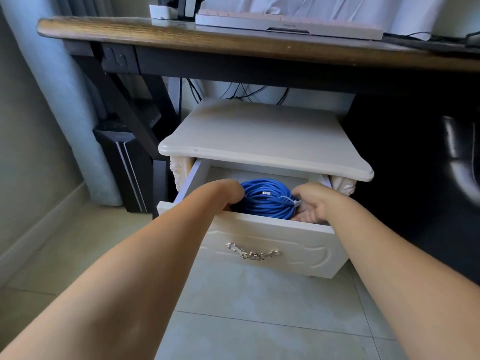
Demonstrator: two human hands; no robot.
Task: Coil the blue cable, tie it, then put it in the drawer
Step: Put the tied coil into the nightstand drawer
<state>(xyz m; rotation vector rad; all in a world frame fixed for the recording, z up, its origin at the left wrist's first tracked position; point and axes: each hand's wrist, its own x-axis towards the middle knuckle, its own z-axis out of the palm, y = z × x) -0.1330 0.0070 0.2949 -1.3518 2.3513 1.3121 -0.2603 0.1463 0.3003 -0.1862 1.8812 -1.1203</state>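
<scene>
Two bare forearms extend from the lower corners of the frame over the tiled floor (259,294) toward the centre. The drawer (272,233) stands pulled out, its white front panel carrying an ornate metal handle (253,253). The blue cable (267,201) lies inside the drawer, just behind that panel, between the two hands. The left hand (228,193) sits at the coil's left edge. Its fingers curl downward against the coil, with their tips hidden behind the panel, so whether they close on the cable cannot be told. The right hand (315,203) holds the coil's right edge, thumb above and fingers (305,216) curled beneath it. Both hands are equally near, one on each side, and the coil's plane lies roughly flat, tilted slightly up toward the viewer. Judged from this, release calls for each hand to withdraw outward and upward, clear of the drawer sides. The cable is wound in many tight turns forming a thick ring, bound at its right side by a white tie (292,200), with a pale connector on top. Farther back, the cream top of the nightstand (259,136) overhangs the drawer. Beyond it, along the upper frame, a dark wooden surface (181,35) carries a keyboard (285,24).
</scene>
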